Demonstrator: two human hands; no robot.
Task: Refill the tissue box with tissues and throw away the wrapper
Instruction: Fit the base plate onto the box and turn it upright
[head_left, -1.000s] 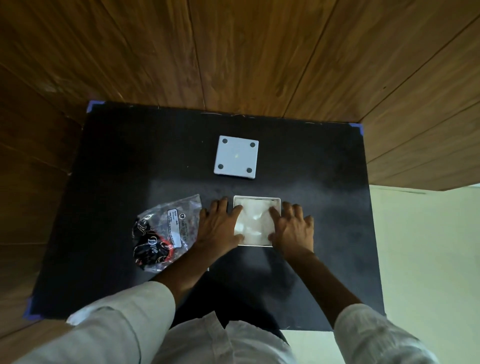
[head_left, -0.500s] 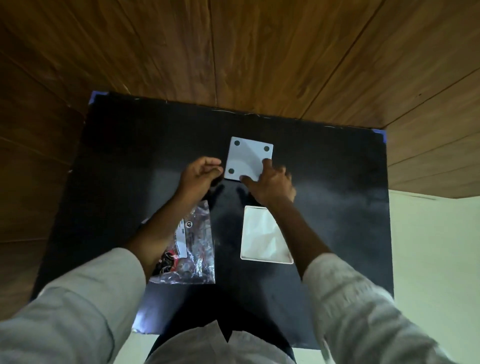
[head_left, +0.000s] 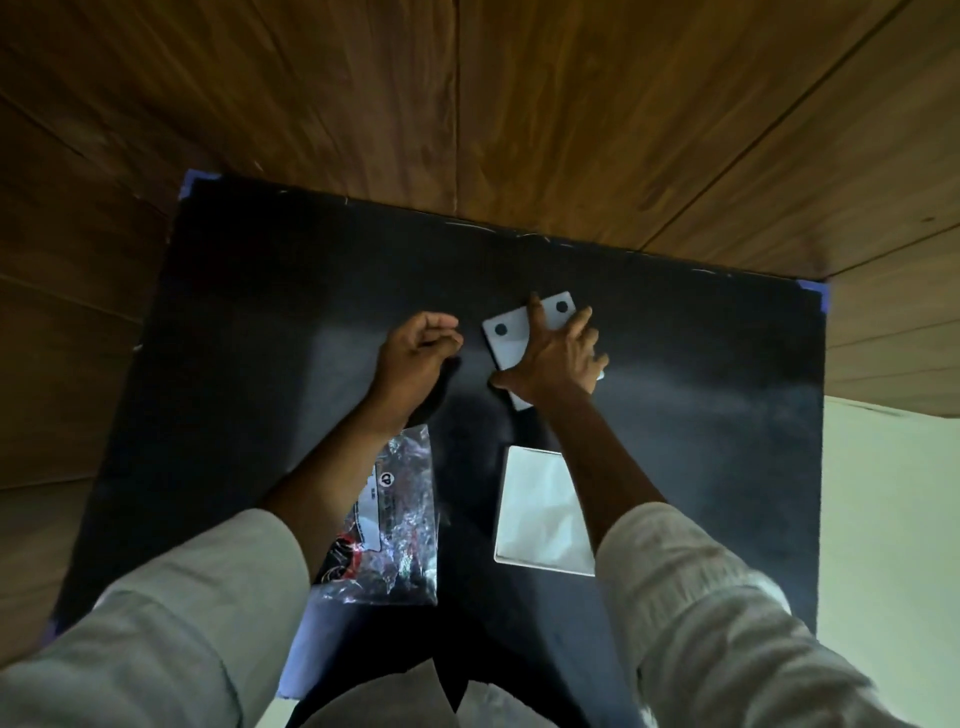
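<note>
Under the right hand: white lid, fingers spread and clamped across it. Just beside, left hand, loosely curled, holding nothing. Nearer the body: open tissue box; crumpled wrapper beneath left forearm, on black mat.

Clear plastic wrapper carries white label with small round black logo mark and lines of fine print, too small and blurred to read. Red-and-black printing on wrapper's lower part also illegible. No other text, numbers or signs legible.
</note>
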